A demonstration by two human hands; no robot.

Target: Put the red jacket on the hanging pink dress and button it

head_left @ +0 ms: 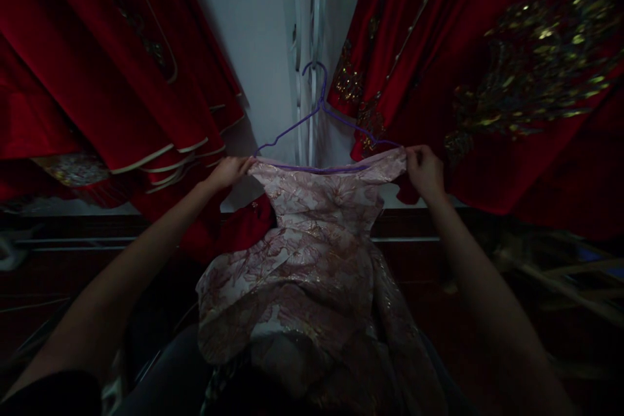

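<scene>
A pale pink dress (312, 253) with a shiny floral pattern hangs on a purple wire hanger (319, 114), held up in front of me. My left hand (228, 172) pinches the dress's left shoulder at the hanger's end. My right hand (425, 170) grips the right shoulder the same way. Both hands are closed on the fabric. The skirt drops down over my lap. The hanger's hook points up toward a white vertical rail (312, 26).
Red velvet garments with gold embroidery hang at the left (112, 71) and at the right (511, 84). Between them is a white wall (253, 32). The floor below is dark, with thin poles lying at the lower right (560, 279).
</scene>
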